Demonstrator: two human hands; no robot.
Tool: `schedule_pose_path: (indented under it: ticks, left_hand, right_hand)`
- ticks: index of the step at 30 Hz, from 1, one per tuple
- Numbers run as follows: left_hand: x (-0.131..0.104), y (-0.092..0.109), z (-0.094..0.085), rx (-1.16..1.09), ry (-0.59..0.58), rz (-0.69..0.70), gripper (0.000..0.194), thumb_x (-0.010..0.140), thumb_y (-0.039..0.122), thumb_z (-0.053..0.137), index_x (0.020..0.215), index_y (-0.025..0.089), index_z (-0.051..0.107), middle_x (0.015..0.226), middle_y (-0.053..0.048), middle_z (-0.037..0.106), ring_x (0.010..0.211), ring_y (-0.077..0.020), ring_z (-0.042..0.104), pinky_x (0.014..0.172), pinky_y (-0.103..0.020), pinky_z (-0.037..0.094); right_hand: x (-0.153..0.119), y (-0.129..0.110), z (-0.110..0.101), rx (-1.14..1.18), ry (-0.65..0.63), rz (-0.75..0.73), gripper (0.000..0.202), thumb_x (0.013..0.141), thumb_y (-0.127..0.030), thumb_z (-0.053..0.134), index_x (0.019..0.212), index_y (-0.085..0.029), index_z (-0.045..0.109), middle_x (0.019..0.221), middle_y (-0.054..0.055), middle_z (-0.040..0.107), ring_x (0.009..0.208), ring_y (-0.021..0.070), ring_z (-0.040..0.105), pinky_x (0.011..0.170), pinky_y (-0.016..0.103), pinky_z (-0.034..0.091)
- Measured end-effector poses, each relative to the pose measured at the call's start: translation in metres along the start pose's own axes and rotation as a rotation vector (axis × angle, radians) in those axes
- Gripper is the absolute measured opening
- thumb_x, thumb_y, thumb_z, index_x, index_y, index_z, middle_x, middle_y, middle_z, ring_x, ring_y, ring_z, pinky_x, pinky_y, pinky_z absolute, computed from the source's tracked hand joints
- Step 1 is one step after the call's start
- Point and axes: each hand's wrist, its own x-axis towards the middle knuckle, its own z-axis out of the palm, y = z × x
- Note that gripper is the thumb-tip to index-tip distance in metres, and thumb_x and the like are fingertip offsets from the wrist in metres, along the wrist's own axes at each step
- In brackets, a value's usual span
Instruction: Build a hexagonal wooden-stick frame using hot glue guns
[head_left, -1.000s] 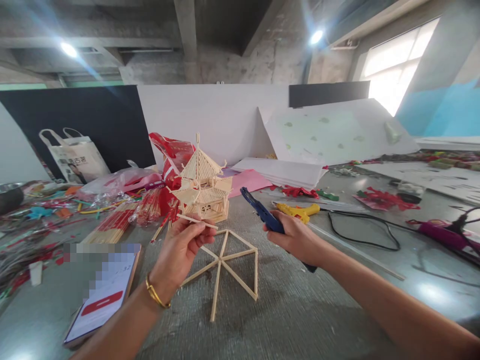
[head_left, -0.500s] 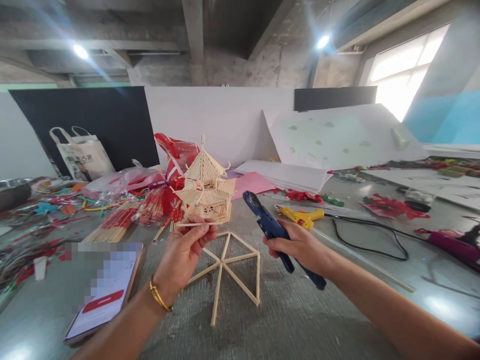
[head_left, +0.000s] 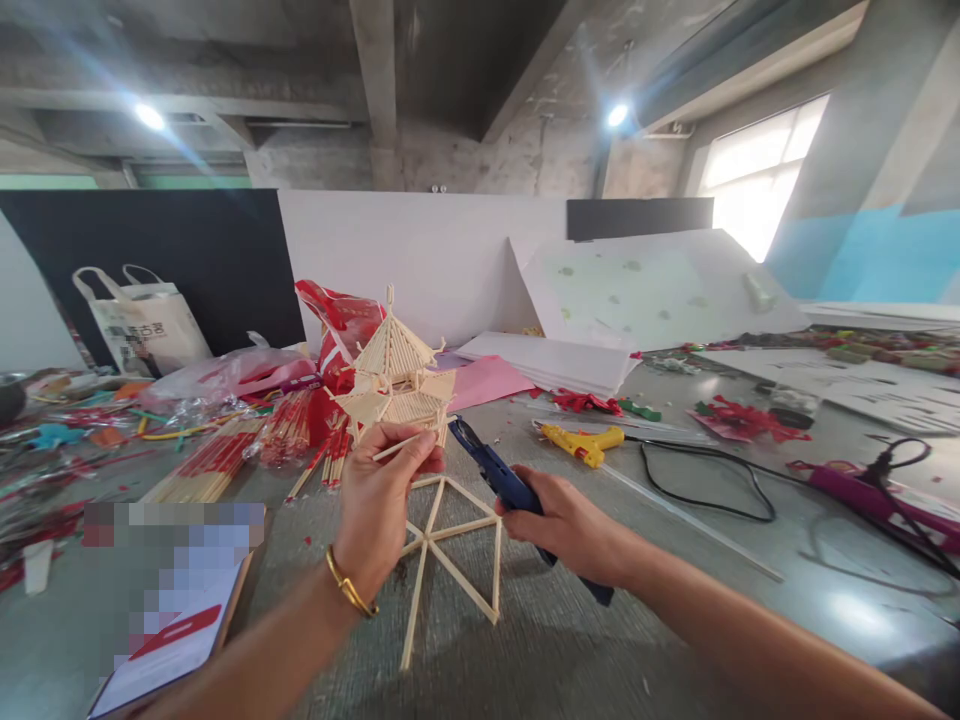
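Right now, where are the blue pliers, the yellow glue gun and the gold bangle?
Blue pliers (head_left: 504, 481), head view, middle of the body.
Yellow glue gun (head_left: 584, 442), head view, on the body.
Gold bangle (head_left: 347, 588), head view, on the band.

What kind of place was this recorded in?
Probably a craft workroom: a yellow glue gun and a small wooden pagoda model sit on a littered worktop, under bare concrete beams.

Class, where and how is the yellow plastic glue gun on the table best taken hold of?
I'd grip the yellow plastic glue gun by its handle, from above and the right: it lies flat, the handle reaching right to the black cord, away from the left-pointing nozzle.
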Motion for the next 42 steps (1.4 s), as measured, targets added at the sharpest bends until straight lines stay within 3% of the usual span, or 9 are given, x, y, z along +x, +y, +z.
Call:
schedule_pose_path:
  ticks: [12, 16, 19, 21, 28, 42]
  left_hand:
    - [0.004, -0.023, 0.0, 0.111, 0.024, -0.013, 0.025, 0.061, 0.027, 0.078, 0.075, 0.015, 0.061, 0.063, 0.001, 0.066, 0.061, -0.0135, 0.063, 0.059, -0.025, 0.051]
    - [0.006, -0.023, -0.009, 0.495, -0.018, 0.182, 0.014, 0.069, 0.029, 0.071, 0.074, 0.017, 0.065, 0.067, 0.0, 0.066, 0.065, -0.0153, 0.062, 0.063, -0.026, 0.049]
    - [0.007, -0.02, -0.016, 0.821, -0.076, 0.4, 0.006, 0.073, 0.026, 0.067, 0.072, 0.021, 0.067, 0.071, 0.0, 0.068, 0.066, -0.0157, 0.061, 0.067, -0.026, 0.046]
    - [0.006, -0.017, -0.019, 0.914, -0.091, 0.464, 0.005, 0.074, 0.026, 0.066, 0.071, 0.022, 0.067, 0.07, 0.0, 0.068, 0.065, -0.0164, 0.061, 0.067, -0.026, 0.045]
    - [0.001, -0.014, -0.026, 0.898, -0.033, 0.507, 0.005, 0.074, 0.029, 0.068, 0.073, 0.024, 0.067, 0.073, 0.0, 0.069, 0.067, -0.0183, 0.061, 0.069, -0.027, 0.044]
    - [0.001, -0.016, -0.027, 0.924, -0.034, 0.504, 0.005, 0.074, 0.029, 0.068, 0.072, 0.024, 0.066, 0.069, 0.001, 0.067, 0.067, -0.0182, 0.059, 0.067, -0.027, 0.042]
  right_hand:
    - [0.002, 0.004, 0.004, 0.084, 0.011, 0.062, 0.006, 0.078, -0.023, 0.046, 0.077, -0.017, 0.047, 0.055, -0.003, 0.054, 0.049, 0.0095, 0.046, 0.046, 0.02, 0.034]
    - [0.0, 0.001, 0.005, -0.067, 0.089, 0.038, 0.005, 0.078, -0.022, 0.045, 0.075, -0.018, 0.047, 0.057, -0.002, 0.053, 0.051, 0.0104, 0.047, 0.048, 0.021, 0.032]
    - [0.0, 0.003, 0.008, -0.257, 0.232, -0.074, 0.009, 0.077, -0.019, 0.045, 0.083, -0.016, 0.051, 0.071, 0.002, 0.058, 0.064, 0.0139, 0.052, 0.058, 0.024, 0.037]
    - [0.0, 0.006, 0.009, -0.334, 0.283, -0.126, 0.019, 0.076, -0.018, 0.046, 0.093, -0.015, 0.053, 0.084, 0.007, 0.061, 0.077, 0.0176, 0.055, 0.068, 0.027, 0.039]
    - [0.0, 0.007, 0.011, -0.431, 0.28, -0.124, 0.037, 0.074, -0.016, 0.047, 0.111, -0.01, 0.05, 0.098, 0.014, 0.06, 0.089, 0.0243, 0.057, 0.078, 0.035, 0.042]
    - [-0.001, 0.01, 0.009, -0.432, 0.302, -0.131, 0.03, 0.075, -0.019, 0.046, 0.103, -0.013, 0.054, 0.094, 0.012, 0.062, 0.087, 0.0228, 0.058, 0.074, 0.031, 0.04]
